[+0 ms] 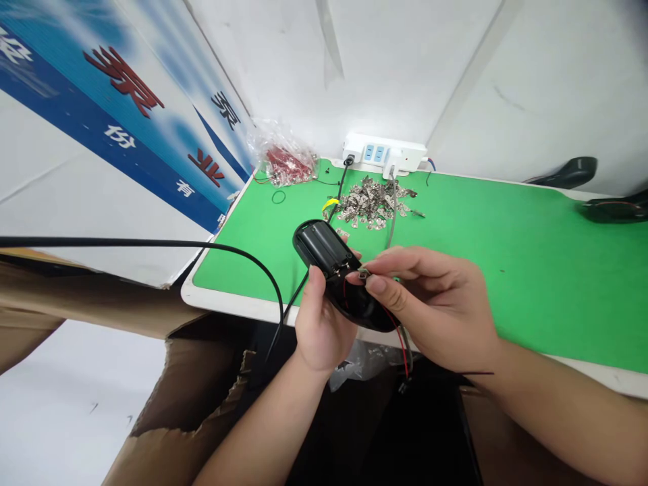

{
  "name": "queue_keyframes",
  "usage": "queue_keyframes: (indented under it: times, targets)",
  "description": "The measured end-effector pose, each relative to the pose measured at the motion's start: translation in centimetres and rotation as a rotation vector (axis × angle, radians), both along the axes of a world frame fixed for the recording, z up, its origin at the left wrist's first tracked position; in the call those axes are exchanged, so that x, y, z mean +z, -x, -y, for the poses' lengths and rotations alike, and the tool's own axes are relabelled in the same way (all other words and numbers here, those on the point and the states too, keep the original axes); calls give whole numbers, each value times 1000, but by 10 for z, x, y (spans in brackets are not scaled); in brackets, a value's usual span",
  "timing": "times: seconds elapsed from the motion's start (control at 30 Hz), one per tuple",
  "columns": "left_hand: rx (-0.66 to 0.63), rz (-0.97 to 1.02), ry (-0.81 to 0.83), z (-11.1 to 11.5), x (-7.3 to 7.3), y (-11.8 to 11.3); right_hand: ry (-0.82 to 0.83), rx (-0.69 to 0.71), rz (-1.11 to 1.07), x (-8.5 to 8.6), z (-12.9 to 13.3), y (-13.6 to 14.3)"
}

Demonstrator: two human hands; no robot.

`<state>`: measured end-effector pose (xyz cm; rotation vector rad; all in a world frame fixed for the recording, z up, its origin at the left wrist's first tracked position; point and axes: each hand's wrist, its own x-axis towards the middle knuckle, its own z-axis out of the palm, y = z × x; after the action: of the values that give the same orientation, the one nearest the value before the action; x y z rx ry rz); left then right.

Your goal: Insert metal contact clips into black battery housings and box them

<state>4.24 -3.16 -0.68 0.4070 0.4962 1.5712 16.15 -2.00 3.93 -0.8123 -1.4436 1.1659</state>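
1. At left, a blue and white panel (126,101) with red and white characters stands beside the table; a torn carton (177,405) sits nearer.
2. A black cable (237,251) runs in from the left, in front of the table's near edge.
3. At the far left of the green mat (506,270) lies a clear bag (288,165) with red contents.
4. The left hand (324,331) grips the black case (327,246), tilted, its slots up, above the mat's near edge.
5. The right hand (440,304) pinches a small metal clip (363,273) between thumb and forefinger, right over the case.
6. Beyond them lie loose metal pieces (374,202), near a white power strip (412,154).
7. Red and dark wires (404,354) hang below the case's near end.
8. Far right are two black parts (577,173).
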Motion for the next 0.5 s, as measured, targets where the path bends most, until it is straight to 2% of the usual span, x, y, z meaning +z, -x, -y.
queue_keyframes:
  times: [0.1, 0.27, 0.5]
  targets:
    - [-30, 1, -12, 1, 0, 0, -52, 22, -16, 0, 1, 1]
    - [-110, 0, -60, 2, 1, -1, -112, -29, -9, 1, 0, 2]
    - [-148, -23, -75, 2, 2, -2, -125, -68, -29, 1, -1, 1]
